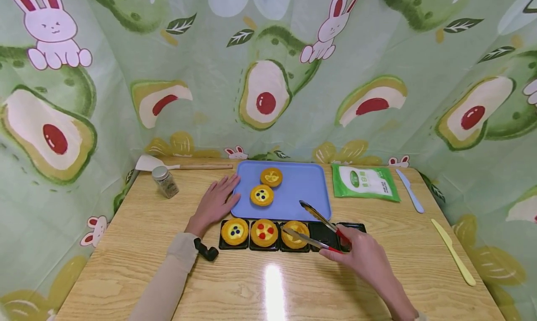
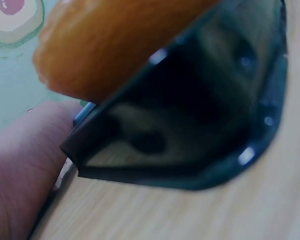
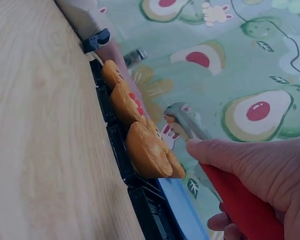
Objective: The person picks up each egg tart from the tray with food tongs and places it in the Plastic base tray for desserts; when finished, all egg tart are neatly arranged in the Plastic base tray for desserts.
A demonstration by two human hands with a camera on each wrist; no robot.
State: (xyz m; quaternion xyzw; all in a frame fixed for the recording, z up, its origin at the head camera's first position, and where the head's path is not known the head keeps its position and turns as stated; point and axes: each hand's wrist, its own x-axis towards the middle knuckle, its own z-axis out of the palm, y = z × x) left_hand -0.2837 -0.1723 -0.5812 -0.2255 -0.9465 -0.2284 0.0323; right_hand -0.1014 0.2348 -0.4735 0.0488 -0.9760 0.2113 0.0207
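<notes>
A blue tray (image 1: 310, 190) holds two egg tarts, one yellow-topped (image 1: 271, 177) and one with dark berries (image 1: 262, 195). In front of it runs a row of black cups (image 1: 323, 232); three hold tarts: blueberry (image 1: 235, 231), red-dotted (image 1: 264, 232) and yellow (image 1: 295, 232). My left hand (image 1: 215, 203) lies flat on the table, its fingers touching the tray's left edge. My right hand (image 1: 362, 255) grips red-handled metal tongs (image 1: 319, 227). The tong tips stand apart over the yellow tart and the tray's front edge, holding nothing.
A spice jar (image 1: 165, 181) and a wooden-handled spatula (image 1: 184, 164) lie at the back left. A green packet (image 1: 363, 182), a blue plastic knife (image 1: 410, 190) and a yellow plastic knife (image 1: 453, 252) lie on the right. Patterned cloth walls surround the wooden table (image 1: 126, 255).
</notes>
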